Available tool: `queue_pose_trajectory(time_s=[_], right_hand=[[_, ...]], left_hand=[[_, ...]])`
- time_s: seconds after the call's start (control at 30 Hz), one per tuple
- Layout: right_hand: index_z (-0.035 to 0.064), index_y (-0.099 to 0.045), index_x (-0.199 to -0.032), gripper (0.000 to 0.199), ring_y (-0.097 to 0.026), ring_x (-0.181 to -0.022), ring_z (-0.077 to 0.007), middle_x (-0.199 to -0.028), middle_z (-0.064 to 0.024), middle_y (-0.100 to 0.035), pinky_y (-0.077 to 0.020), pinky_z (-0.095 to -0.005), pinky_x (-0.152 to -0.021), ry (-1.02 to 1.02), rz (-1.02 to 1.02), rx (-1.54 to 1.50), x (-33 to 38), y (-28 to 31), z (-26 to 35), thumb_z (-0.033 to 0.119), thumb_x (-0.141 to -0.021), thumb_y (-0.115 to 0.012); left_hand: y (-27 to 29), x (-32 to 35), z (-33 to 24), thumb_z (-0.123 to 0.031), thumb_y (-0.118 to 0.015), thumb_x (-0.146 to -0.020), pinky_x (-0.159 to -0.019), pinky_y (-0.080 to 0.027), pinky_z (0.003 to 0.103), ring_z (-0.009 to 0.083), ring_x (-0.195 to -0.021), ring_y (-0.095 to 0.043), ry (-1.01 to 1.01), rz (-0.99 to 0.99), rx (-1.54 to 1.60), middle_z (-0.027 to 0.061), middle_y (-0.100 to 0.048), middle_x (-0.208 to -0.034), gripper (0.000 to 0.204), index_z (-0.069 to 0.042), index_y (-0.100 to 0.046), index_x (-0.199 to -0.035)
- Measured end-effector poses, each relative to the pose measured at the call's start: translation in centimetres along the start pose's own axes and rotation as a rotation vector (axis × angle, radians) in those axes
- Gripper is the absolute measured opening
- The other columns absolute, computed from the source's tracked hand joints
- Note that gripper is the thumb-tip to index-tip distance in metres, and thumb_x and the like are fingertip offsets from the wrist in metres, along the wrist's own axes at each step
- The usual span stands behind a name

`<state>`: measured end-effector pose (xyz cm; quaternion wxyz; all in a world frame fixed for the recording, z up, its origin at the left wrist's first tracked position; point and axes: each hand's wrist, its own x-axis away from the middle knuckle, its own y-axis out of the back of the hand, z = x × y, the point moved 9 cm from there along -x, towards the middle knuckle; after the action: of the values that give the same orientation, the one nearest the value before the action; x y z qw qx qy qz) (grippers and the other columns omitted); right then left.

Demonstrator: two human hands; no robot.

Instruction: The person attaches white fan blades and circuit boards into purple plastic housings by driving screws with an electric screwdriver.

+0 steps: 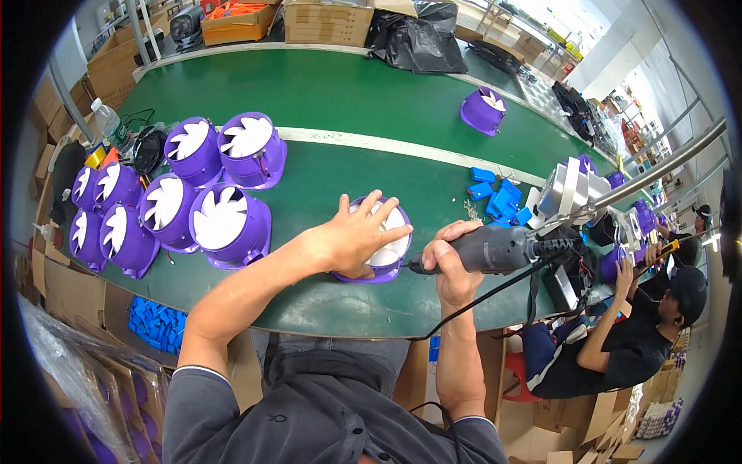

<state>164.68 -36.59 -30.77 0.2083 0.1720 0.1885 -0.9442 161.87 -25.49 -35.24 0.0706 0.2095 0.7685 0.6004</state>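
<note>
My left hand (357, 236) lies flat, fingers spread, on top of a purple round fan housing with white blades (381, 265) on the green belt near its front edge. My right hand (447, 259) grips a grey electric screwdriver (495, 249) held sideways, its tip against the right side of that housing. A black cable runs from the tool down past my right forearm.
Several finished purple fan housings (220, 216) stand grouped at the left. Small blue parts (498, 197) lie to the right. One more purple housing (483, 110) sits far on the green belt (348, 100). A seated person (641, 332) works at the right. Cardboard boxes (328, 22) line the back.
</note>
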Motion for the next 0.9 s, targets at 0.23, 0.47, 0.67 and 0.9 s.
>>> queue_pose_trajectory(time_s=[0.23, 0.47, 0.67, 0.9], right_hand=[[0.0026, -0.042, -0.089, 0.021, -0.047, -0.048, -0.0151, -0.071, -0.0110, -0.047, -0.0428, -0.0276, -0.047, -0.018, 0.021, 0.033, 0.0, -0.2, -0.2, 0.000, -0.074, -0.056], [0.0012, -0.050, -0.084, 0.017, -0.052, -0.056, -0.0096, -0.072, -0.0045, -0.054, -0.0444, -0.0235, -0.048, -0.102, 0.130, 0.065, -0.8, -1.2, -1.4, -0.005, -0.074, -0.063], [0.0017, -0.049, -0.086, 0.018, -0.053, -0.054, -0.0122, -0.069, -0.0055, -0.053, -0.0445, -0.0253, -0.047, -0.089, 0.106, -0.050, -0.8, -0.3, -0.4, -0.005, -0.073, -0.061], [0.0023, -0.043, -0.088, 0.020, -0.044, -0.044, -0.0144, -0.067, -0.0091, -0.046, -0.0425, -0.0274, -0.043, 0.049, -0.025, -0.050, -0.1, 1.8, 2.7, 0.001, -0.073, -0.056]], left_hand=[[0.2, 0.1, -0.1, -0.028, -0.079, -0.058, -0.093, -0.028, 0.067, 0.0436, -0.130, -0.019, -0.024, -0.044, -0.012, 0.0216, -0.022, -0.139, 0.091, -0.020, -0.033, -0.136], [0.4, -0.1, 0.1, -0.024, -0.078, -0.057, -0.094, -0.029, 0.066, 0.0428, -0.130, -0.019, -0.022, 0.003, -0.039, 0.0210, -0.020, -0.141, 0.093, -0.021, -0.030, -0.137], [0.6, 0.0, 0.6, -0.018, -0.076, -0.054, -0.098, -0.033, 0.056, 0.0393, -0.130, -0.021, -0.066, 0.069, -0.032, 0.0199, -0.020, -0.142, 0.097, -0.020, -0.028, -0.138], [2.5, -0.2, 0.4, -0.055, -0.070, -0.062, -0.069, -0.052, 0.046, 0.0431, -0.096, -0.050, 0.253, -0.178, -0.107, 0.0364, -0.041, -0.115, 0.092, -0.008, -0.034, -0.134]])
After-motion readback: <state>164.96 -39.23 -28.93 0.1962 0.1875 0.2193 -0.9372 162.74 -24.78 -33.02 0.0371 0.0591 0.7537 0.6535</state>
